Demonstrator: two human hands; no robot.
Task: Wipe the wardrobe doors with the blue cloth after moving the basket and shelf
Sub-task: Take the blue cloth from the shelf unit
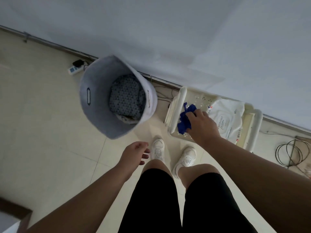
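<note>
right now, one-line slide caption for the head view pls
Right hand grips the blue cloth on the white shelf beside the grey basket; left hand open.

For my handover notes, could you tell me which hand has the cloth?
The right hand grips the blue cloth on the shelf; the left hand hangs empty.

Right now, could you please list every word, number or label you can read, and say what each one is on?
"80": near the upper right edge of the white wipes pack on the shelf.
Other printing on that pack, including a small red and blue mark: too blurred to read.
Power strip: no readable text.
</note>
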